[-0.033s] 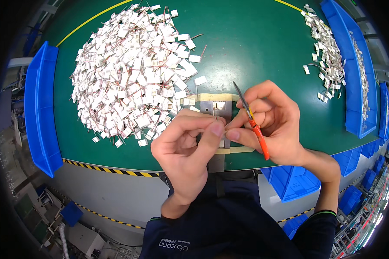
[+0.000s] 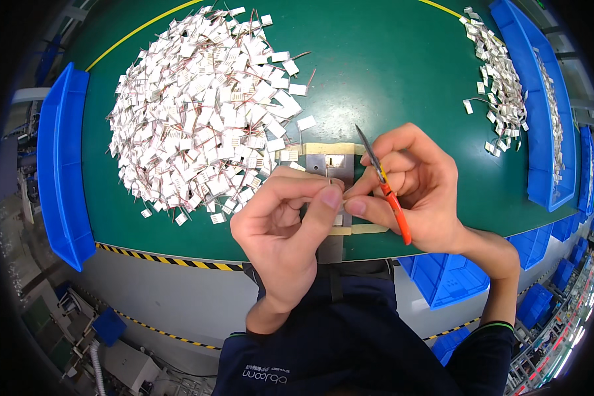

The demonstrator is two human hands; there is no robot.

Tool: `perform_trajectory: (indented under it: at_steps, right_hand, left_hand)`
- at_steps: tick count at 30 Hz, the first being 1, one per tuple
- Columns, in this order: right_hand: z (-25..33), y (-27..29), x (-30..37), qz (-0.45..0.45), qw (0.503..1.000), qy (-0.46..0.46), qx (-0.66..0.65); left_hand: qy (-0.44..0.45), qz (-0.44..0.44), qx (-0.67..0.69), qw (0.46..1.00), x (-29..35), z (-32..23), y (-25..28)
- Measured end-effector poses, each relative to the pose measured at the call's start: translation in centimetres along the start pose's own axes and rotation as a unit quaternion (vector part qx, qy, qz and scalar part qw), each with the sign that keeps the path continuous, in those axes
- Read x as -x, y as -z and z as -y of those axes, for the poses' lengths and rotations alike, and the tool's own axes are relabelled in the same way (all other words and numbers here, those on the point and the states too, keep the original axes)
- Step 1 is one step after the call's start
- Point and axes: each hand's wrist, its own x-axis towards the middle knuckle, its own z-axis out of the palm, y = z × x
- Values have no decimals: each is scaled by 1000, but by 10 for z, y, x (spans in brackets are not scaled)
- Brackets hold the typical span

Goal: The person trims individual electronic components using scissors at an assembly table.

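Note:
My left hand (image 2: 277,228) is closed in a pinch, thumb against forefinger, over a metal fixture. Whatever small piece it pinches is mostly hidden; only a tiny dark bit shows at the fingertips. Close beside it, my right hand (image 2: 419,191) has its thumb and forefinger pressed together, nearly touching the left fingertips. A slim pointed tool (image 2: 391,198) with a dark tip and an orange-red handle lies across the right fingers, tip pointing away from me. Beneath both hands sits the metal fixture (image 2: 318,165), fixed to the green table with pale tape (image 2: 330,148).
A big heap of white connectors with thin wires (image 2: 198,112) covers the table's left. More connectors (image 2: 501,86) lie at the far right beside a blue bin (image 2: 534,132). Another blue bin (image 2: 63,165) stands at the left edge. Striped tape (image 2: 171,261) lines the near edge.

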Motion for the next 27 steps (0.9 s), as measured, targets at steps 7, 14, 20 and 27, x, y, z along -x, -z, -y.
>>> perform_trajectory:
  at_steps: [7,14,20,27]
  right_hand:
    - [4,-1,-1,7,1000,-17,1]
    - [14,21,-13,181,981,-14,-64]
    - [29,25,-11,184,968,-163,-51]
    - [32,22,-14,164,964,-207,-39]
  left_hand:
    - [2,9,8,1000,0,1,4]
    - [59,16,88,994,5,-3,8]
    - [86,39,101,990,7,-6,13]
    - [110,41,96,988,9,-7,16]
